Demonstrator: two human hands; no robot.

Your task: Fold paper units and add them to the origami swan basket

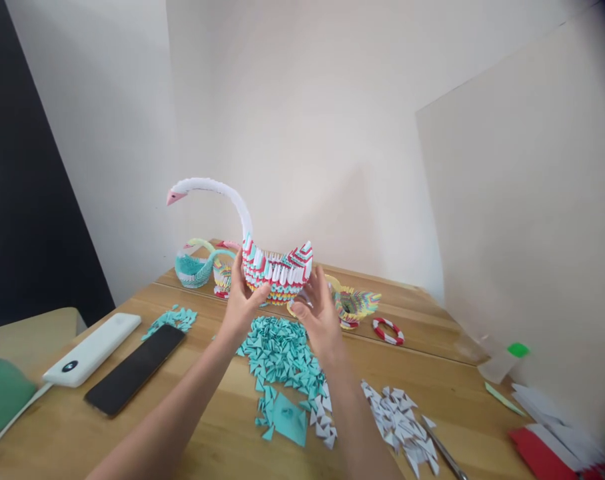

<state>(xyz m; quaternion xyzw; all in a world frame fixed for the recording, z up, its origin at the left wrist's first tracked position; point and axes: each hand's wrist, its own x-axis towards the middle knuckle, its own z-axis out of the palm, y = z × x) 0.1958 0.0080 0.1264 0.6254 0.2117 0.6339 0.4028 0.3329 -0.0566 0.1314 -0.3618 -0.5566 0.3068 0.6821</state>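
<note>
A folded-paper swan [278, 270] is held upright above the table, its body striped red, white, teal and yellow. Its long white neck arches to the left and ends in a pink beak. My left hand [242, 297] grips the body's left side, thumb in front. At the lower right of the body, my right hand [318, 310] has its fingers behind and its thumb apart; how firmly it touches is hard to see. Below both hands lies a heap of teal paper triangles [282, 353].
On the wooden table [222, 427] are a white power bank [92, 350], a black phone [135, 370], white triangles [402, 427], scissors [445, 453] and a red-white ring [388, 331]. Other paper swans [192, 270] stand behind. A green-capped bottle [502, 363] and red paper [542, 453] are at right.
</note>
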